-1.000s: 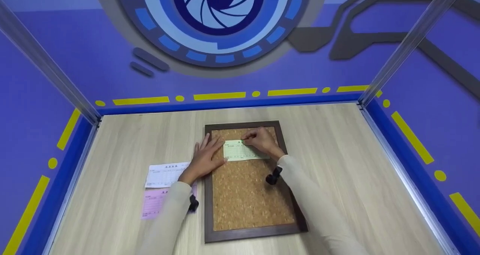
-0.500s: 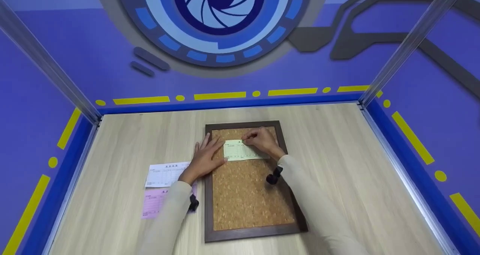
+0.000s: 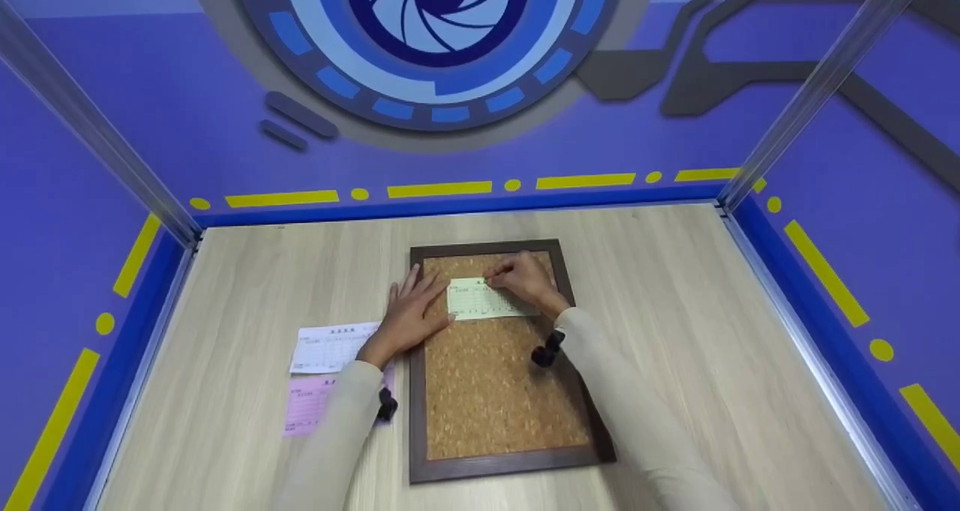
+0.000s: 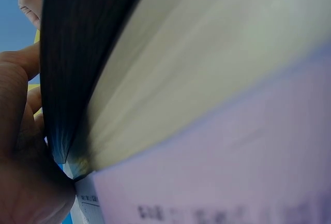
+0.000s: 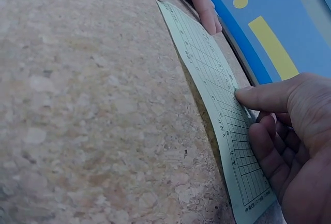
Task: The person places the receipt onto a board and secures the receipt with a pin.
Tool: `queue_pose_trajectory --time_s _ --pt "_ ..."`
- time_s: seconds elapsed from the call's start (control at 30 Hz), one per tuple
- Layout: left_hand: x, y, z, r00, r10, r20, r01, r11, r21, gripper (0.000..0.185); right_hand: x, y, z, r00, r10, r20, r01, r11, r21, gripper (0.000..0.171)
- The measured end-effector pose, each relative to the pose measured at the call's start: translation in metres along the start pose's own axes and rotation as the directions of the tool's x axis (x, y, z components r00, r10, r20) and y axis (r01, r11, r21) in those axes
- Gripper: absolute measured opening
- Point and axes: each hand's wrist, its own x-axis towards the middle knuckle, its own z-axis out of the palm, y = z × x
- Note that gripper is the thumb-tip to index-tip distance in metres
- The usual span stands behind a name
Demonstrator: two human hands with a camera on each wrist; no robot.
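Observation:
A pale green printed slip (image 3: 476, 305) lies across the upper part of a cork board (image 3: 502, 391) with a dark brown frame. My left hand (image 3: 407, 320) rests spread over the board's left edge, its thumb at the slip's lower left corner. At the slip's top edge my right hand (image 3: 525, 278) pinches a small green pushpin, now mostly covered by the fingertips. In the right wrist view the right thumb (image 5: 264, 95) presses at the slip's top edge, other fingers curled beneath it. The slip's near edge stands slightly off the cork there.
Left of the board, a white printed slip (image 3: 330, 348) and a pink one (image 3: 304, 406) lie on the wooden table (image 3: 712, 331), partly under the left arm. Blue-purple walls (image 3: 465, 166) close off the back and both sides.
Both hands and the slip keep their places. A bit of bright green at the right fingertips, seen one second ago, is now hidden. The head view shifts very slightly.

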Motion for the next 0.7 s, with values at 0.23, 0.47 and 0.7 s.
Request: queue_pose_trajectory --time_s 0.23,0.47,0.7 --pt "0.000 -0.002 0.001 1.000 0.006 -0.003 -0.006 1.000 -0.020 0.077 0.003 -0.002 -0.001 1.000 0.003 0.018 -0.003 1.000 -0.022 0.010" --pt "0.002 -0.010 0.005 1.000 0.009 0.001 -0.009 0.997 -0.070 0.081 0.003 -0.002 -0.003 1.000 -0.018 0.020 0.019 0.997 -0.069 0.011" --pt "0.003 -0.013 0.005 1.000 0.008 0.006 -0.007 0.998 -0.069 0.082 0.004 -0.003 -0.001 1.000 -0.006 0.010 0.006 0.997 -0.076 0.010"
